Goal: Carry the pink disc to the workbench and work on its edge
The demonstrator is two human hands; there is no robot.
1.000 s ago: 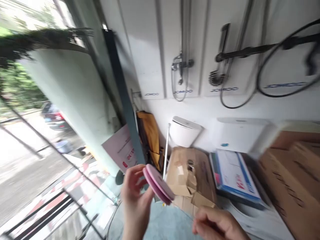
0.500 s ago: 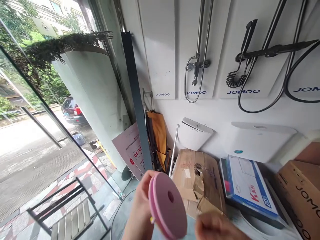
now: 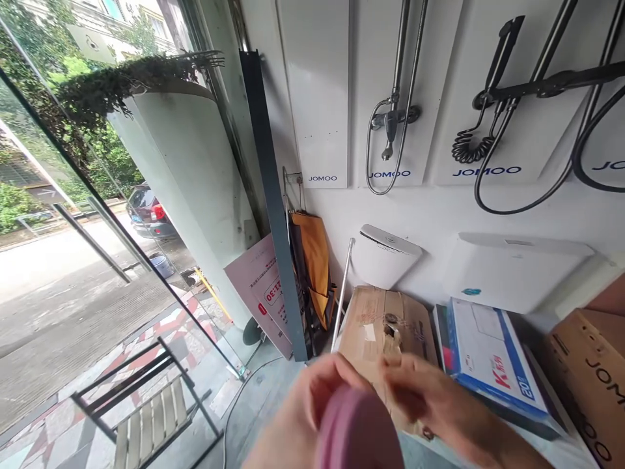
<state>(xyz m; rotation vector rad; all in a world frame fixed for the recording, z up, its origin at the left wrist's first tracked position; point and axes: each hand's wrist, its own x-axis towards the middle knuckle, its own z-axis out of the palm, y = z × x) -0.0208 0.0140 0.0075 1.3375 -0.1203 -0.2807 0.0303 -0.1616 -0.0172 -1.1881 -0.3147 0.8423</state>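
Folding chair [image 3: 146,417] near left outside the glass, pink signboard [image 3: 261,293], left hand [image 3: 312,417] with fingers closed round blurred pink disc [image 3: 359,433] at near centre, right hand [image 3: 439,407] touching it, grip unclear, torn cardboard box [image 3: 385,319] behind, blue-edged box [image 3: 493,358] right.

Grey floor [image 3: 254,417], cardboard box [image 3: 390,326], folding chair [image 3: 141,410], pink signboard [image 3: 261,293]

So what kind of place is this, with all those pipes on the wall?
It looks like a bathroom-fittings shop. Shower sets hang on white display boards marked JOMOO, toilet tanks stand against the wall, and cardboard boxes are stacked below, beside a big glass shopfront facing the street.
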